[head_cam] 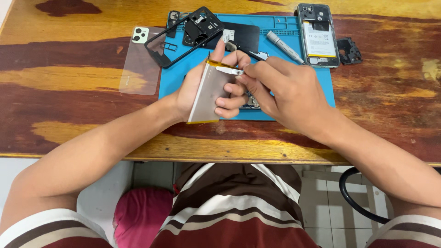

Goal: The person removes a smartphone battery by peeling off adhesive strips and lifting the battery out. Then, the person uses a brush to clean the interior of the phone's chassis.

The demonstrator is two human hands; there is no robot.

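My left hand (202, 89) grips a flat silver phone battery (209, 92) with a yellow top edge, holding it tilted above the blue work mat (303, 98). My right hand (280, 92) is closed on a pair of metal tweezers (230, 70), whose tip rests on the battery's upper edge. A small circuit part lies on the mat under my hands, mostly hidden.
A black phone frame (183, 36) and a dark panel (241, 34) lie at the mat's far side. A clear phone case (138, 64) rests to the left on the wooden table (69, 105). An opened phone (318, 36), a grey screwdriver (285, 46) and a small black cover (349, 50) sit at the back right.
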